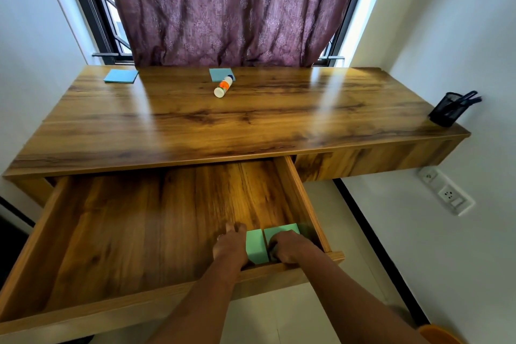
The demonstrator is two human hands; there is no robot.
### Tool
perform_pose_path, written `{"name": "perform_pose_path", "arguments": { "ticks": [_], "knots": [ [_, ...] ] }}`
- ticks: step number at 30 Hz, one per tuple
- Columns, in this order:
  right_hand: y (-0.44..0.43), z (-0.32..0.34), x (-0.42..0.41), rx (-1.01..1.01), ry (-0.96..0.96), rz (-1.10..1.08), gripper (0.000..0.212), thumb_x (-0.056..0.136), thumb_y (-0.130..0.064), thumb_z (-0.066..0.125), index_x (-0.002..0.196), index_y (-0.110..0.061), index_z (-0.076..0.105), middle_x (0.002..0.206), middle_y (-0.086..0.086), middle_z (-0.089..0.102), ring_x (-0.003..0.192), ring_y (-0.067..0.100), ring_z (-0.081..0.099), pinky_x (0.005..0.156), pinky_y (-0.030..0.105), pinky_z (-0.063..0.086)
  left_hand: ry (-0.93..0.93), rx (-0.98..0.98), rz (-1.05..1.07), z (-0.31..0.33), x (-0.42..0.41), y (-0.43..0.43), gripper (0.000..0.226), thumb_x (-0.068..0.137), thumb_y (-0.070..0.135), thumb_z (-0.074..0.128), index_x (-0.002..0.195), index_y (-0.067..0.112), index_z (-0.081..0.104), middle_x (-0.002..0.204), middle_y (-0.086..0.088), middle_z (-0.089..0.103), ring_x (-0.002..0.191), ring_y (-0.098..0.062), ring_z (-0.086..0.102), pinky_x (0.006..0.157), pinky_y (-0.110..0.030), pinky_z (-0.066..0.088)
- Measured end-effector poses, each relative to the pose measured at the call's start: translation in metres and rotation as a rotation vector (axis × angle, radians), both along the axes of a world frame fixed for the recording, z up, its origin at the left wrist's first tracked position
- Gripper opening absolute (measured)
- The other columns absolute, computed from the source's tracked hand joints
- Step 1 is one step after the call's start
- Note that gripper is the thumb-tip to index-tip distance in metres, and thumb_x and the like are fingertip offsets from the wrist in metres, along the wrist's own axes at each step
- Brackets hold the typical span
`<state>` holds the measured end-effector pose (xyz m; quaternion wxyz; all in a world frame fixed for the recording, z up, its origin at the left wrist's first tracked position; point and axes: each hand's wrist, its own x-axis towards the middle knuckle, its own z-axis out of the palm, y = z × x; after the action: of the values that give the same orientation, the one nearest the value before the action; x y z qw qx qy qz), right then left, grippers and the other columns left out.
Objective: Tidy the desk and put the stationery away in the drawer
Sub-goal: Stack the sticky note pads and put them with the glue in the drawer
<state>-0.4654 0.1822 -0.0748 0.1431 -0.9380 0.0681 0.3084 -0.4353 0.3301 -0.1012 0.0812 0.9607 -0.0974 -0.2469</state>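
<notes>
The wide drawer [117, 234] under the wooden desk [223, 126] is pulled out. In its front right corner lie two green sticky-note pads side by side, one [256, 246] left of the other [280, 230]. My left hand [230, 246] rests against the left pad's left edge, fingers pointing into the drawer. My right hand [287, 248] lies on the right pad with its fingers curled over the near edge. On the desk top lie a blue pad [121, 76] at back left, another blue pad [219, 74] at back centre, and a white-and-orange glue bottle [223, 86] on its side.
A black mesh pen holder [446, 110] with dark-handled items stands at the desk's right end. A purple curtain [229, 8] hangs behind the desk. A wall socket [446, 194] sits low on the right wall. A second drawer front [371, 158] on the right is closed.
</notes>
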Motion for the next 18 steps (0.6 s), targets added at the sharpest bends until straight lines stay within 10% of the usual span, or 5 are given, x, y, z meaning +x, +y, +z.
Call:
{"name": "perform_pose_path", "arguments": {
  "ticks": [9, 18],
  "knots": [
    [0.018, 0.03, 0.044, 0.022, -0.096, -0.043, 0.03, 0.091, -0.024, 0.054, 0.121, -0.02, 0.057, 0.12, 0.004, 0.058, 0.108, 0.023, 0.057, 0.095, 0.041, 0.048, -0.019, -0.102, 0.047, 0.03, 0.029, 0.025, 0.089, 0.073, 0.045, 0.075, 0.145, 0.027, 0.025, 0.153, -0.006, 0.019, 0.133, -0.031, 0.036, 0.096, -0.04, 0.045],
    [0.059, 0.088, 0.142, 0.26, -0.268, -0.061, 0.02, 0.087, -0.02, 0.058, 0.106, -0.026, 0.061, 0.107, 0.002, 0.062, 0.094, 0.017, 0.06, 0.084, 0.034, 0.053, -0.274, -0.287, 0.328, 0.12, 0.124, 0.096, 0.054, 0.085, 0.037, 0.063, 0.133, 0.023, 0.041, 0.135, -0.004, 0.039, 0.12, -0.026, 0.046, 0.089, -0.037, 0.047]
  ]
}}
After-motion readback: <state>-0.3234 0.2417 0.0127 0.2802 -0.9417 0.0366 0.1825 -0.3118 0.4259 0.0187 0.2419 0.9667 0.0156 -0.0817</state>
